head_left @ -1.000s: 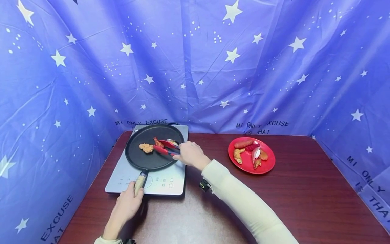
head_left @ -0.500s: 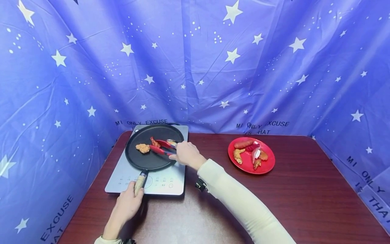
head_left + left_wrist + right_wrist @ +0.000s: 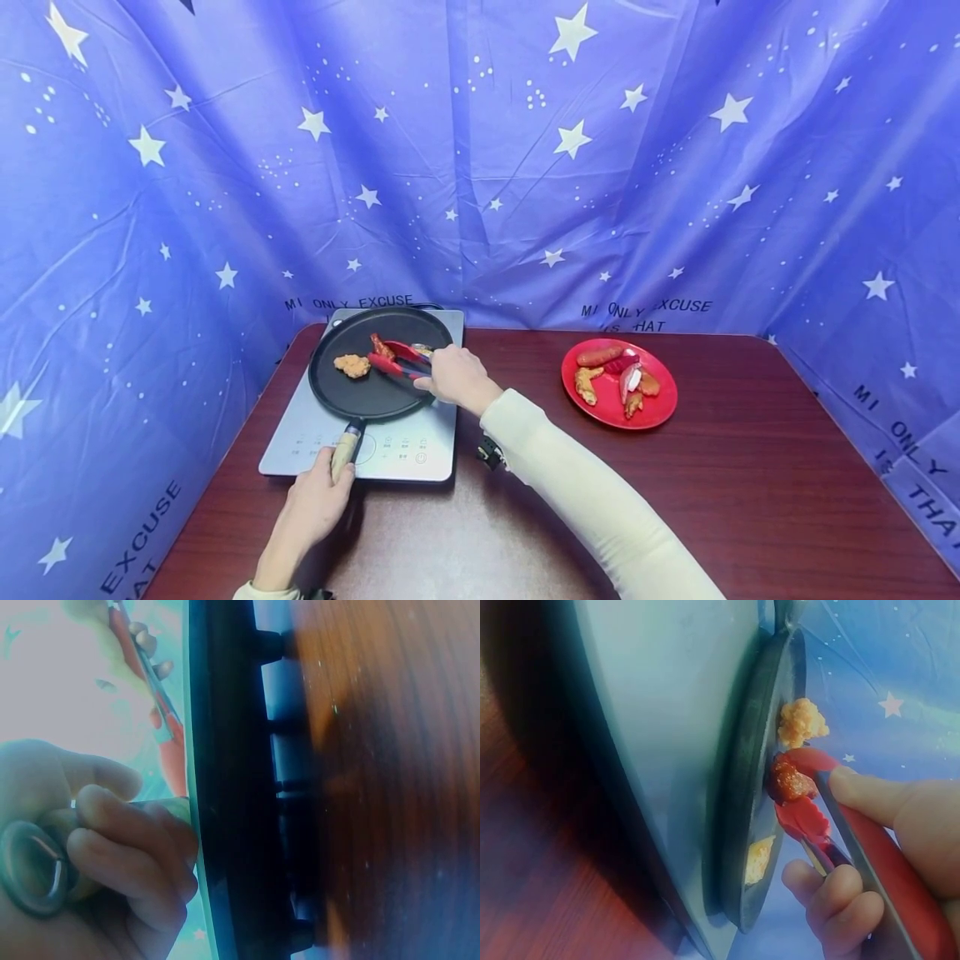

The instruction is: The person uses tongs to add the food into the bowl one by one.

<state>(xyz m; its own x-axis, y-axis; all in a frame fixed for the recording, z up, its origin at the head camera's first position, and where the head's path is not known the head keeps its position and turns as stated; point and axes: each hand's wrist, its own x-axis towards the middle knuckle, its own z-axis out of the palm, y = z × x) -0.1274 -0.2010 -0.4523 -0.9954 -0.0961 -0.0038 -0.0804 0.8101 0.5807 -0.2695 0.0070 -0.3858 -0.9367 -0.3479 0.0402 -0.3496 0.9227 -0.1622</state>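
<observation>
My left hand (image 3: 311, 504) grips the pale handle (image 3: 345, 450) of a round black frying pan (image 3: 348, 402); its curled fingers (image 3: 124, 862) show in the left wrist view. My right hand (image 3: 456, 379) holds red tongs (image 3: 889, 874) low over the pan. Between the tong tips sits a reddish-brown piece of meat like a small drumstick (image 3: 789, 780), apparently touched by both tips. Left of it lies a golden fried chicken piece (image 3: 352, 365). A pale yellowish piece of food (image 3: 759, 860) lies at the pan's right side, partly hidden by the tongs in the head view.
Under the pan is a silver induction cooker (image 3: 285, 446) with touch controls along its front. A red plate (image 3: 651, 414) with sausage, chicken wing and other food pieces stands on the dark wood table (image 3: 750, 467) to the right. A blue star curtain (image 3: 510, 167) surrounds the table.
My right hand and the tongs have shifted slightly left. The drumstick-like piece and the fried chicken have slid left in the pan. My left hand stays on the handle.
</observation>
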